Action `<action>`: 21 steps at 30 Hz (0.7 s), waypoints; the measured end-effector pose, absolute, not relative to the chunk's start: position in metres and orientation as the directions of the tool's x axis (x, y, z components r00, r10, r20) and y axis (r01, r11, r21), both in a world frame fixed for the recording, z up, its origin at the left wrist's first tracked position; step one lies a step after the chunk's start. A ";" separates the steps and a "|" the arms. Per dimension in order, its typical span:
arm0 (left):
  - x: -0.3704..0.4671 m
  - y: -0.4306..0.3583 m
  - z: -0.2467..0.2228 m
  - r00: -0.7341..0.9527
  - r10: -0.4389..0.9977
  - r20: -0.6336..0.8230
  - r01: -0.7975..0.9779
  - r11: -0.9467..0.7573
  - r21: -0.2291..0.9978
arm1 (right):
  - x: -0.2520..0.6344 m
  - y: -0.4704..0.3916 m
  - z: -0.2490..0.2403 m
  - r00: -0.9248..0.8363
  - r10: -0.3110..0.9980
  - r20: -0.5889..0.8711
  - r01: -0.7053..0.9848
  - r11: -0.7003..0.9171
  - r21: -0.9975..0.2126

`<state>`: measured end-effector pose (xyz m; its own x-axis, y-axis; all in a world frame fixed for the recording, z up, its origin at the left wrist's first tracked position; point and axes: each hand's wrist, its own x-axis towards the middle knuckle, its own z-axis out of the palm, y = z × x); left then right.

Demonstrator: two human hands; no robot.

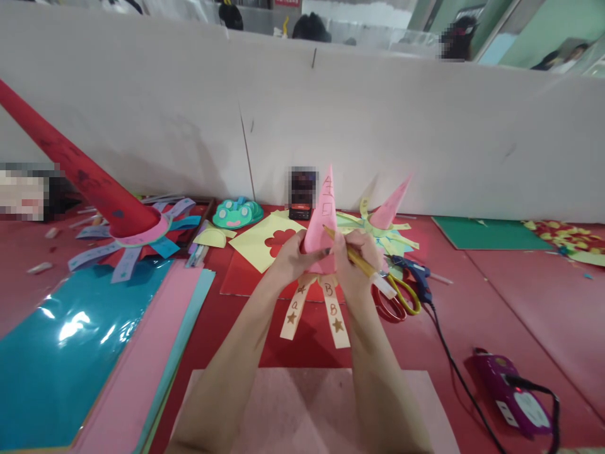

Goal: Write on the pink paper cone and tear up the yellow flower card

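A pink paper cone [320, 243] with dark pen marks stands upright in front of me. Pale strips bearing letters and stars hang from its base, among them an "A" strip [295, 310] and a "B" strip [334, 314]. My left hand [292, 257] is closed on the cone's lower left side. In my right hand [353, 255] is a yellow pen [362, 260], its tip at the cone's surface. The right fingers wrap the pen and partly hide the cone's right edge.
Scissors [410, 295] and a blue glue gun [416, 274] with a cable lie at the right, near a purple power strip [508, 384]. A second small pink cone [390, 207] is behind. Left are a red cone [101, 176] and coloured sheets [137, 366]. A white partition [189, 107] rises behind.
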<state>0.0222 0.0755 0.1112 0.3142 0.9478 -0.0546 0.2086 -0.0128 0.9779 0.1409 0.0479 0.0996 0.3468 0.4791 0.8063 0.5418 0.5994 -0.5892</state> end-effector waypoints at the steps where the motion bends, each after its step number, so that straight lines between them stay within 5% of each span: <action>1: 0.022 0.075 0.112 0.304 0.951 -0.048 0.232 -0.025 0.972 | 0.141 0.048 0.100 0.351 0.484 0.802 0.557 0.580 -0.594; 21: 0.024 0.070 0.117 0.287 0.956 -0.062 0.138 0.022 0.990 | 0.139 0.048 0.100 0.381 0.561 0.735 0.545 0.507 -0.668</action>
<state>0.0244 0.0704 0.1166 0.2869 0.9560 -0.0618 0.1383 0.0225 0.9901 0.1394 0.0481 0.1002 0.3806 0.5608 0.7353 0.5446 0.5068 -0.6683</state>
